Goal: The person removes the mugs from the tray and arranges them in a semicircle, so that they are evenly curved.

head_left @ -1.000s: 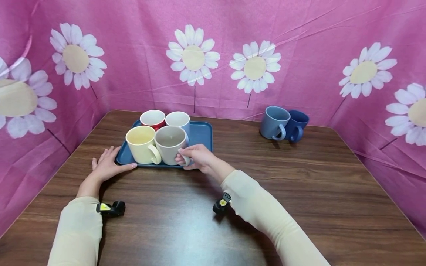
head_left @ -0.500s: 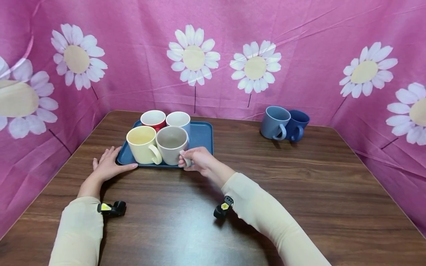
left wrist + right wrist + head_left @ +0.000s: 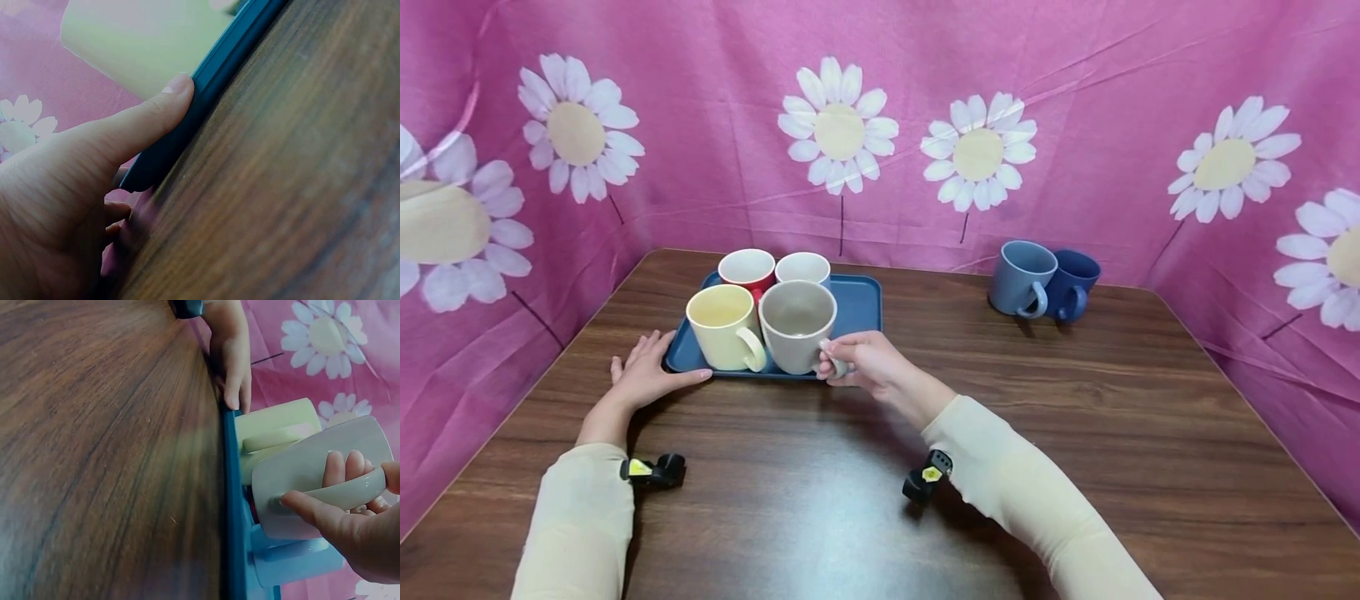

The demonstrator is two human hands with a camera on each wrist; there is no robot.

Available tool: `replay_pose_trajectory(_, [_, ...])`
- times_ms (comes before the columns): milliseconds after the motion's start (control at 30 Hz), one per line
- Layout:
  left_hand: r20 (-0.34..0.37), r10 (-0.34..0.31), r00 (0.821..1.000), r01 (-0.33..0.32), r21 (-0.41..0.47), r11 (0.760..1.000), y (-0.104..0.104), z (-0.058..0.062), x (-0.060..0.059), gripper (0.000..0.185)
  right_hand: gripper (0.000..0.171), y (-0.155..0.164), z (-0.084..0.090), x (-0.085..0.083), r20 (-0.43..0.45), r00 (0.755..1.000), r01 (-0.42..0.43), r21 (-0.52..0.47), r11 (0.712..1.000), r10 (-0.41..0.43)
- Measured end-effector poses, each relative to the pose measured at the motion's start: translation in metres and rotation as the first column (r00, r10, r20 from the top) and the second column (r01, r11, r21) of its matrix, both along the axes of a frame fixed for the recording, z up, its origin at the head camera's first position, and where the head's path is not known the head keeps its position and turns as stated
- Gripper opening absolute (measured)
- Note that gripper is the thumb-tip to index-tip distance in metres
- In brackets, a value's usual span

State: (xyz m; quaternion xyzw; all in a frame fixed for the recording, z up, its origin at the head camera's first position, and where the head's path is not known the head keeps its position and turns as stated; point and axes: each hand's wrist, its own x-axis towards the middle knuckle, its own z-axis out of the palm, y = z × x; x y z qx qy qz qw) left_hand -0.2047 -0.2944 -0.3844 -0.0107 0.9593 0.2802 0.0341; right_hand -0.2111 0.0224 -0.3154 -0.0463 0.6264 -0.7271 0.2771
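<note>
A light blue mug (image 3: pixel 1019 277) and a dark blue mug (image 3: pixel 1075 284) stand touching at the far right of the wooden table (image 3: pixel 1075 433), handles toward the near side. Pink cloth (image 3: pixel 700 125) printed with white daisies hangs behind and along both sides. On the far left a red mug (image 3: pixel 746 268) and what seems a pale blue mug (image 3: pixel 803 268) stand side by side.
</note>
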Motion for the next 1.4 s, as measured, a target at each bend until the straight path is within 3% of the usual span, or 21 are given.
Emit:
replay_pose_trajectory(467, [-0.001, 0.002, 1.000, -0.002, 0.004, 1.000, -0.001, -0.002, 0.001, 0.099, 0.024, 0.035, 0.012, 0.006, -0.024, 1.000, 0.012, -0.039, 0.999, -0.013])
replay_pose_trajectory(800, [-0.009, -0.001, 1.000, 0.001, 0.002, 1.000, 0.000, -0.002, -0.001, 0.099, 0.014, 0.075, 0.015, 0.001, -0.029, 0.997, 0.063, -0.099, 0.993, -0.067])
replay_pose_trajectory(1067, [-0.001, 0.001, 1.000, -0.001, 0.003, 1.000, -0.001, -0.002, 0.000, 0.100, 0.023, 0.107, 0.015, -0.004, -0.075, 0.993, 0.088, -0.069, 0.994, -0.093])
replay_pose_trajectory(1400, [-0.006, 0.000, 1.000, 0.000, -0.004, 1.000, 0.000, 0.000, 0.001, 0.098, 0.024, 0.139, 0.011, -0.011, -0.054, 0.989, 0.139, -0.043, 0.989, -0.141])
